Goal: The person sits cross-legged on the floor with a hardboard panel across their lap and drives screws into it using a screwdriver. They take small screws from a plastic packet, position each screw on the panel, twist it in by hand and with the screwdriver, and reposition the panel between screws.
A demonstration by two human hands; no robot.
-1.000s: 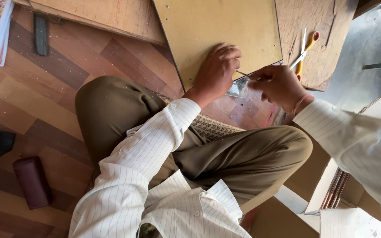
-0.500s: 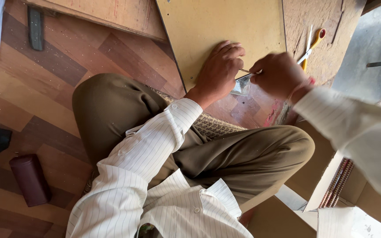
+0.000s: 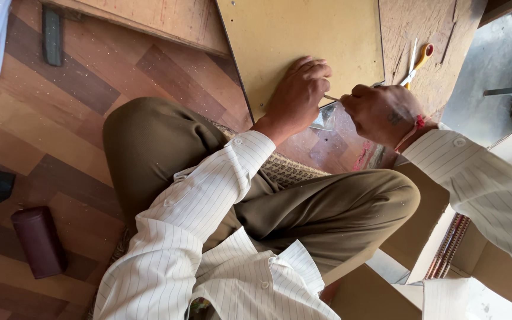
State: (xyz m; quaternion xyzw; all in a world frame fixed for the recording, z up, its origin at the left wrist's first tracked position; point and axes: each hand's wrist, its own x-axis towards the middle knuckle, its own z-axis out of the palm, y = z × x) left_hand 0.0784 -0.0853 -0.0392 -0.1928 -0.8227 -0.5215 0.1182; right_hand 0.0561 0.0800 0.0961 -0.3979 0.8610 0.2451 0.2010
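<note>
On a wood-patterned floor (image 3: 60, 118), a seated person works over a yellow board (image 3: 303, 29). The left hand (image 3: 297, 95) presses flat to steady it, while the right hand (image 3: 380, 112), closed, pinches a thin stick (image 3: 330, 98) at its near edge.

Floor's a patchwork wood-laminate surface (image 3: 60, 118) in mixed browns. A flat yellow-tan board (image 3: 303, 29) lies at 12 o'clock, a maroon cylindrical case (image 3: 38, 242) at 8, and orange-handled scissors (image 3: 417, 62) at 1 on a rough chipboard sheet (image 3: 434, 41).

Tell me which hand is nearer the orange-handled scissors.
Right. The right hand sits just below-left of the orange-handled scissors, apart from them; the left hand rests further left, flat on the yellow board.
</note>
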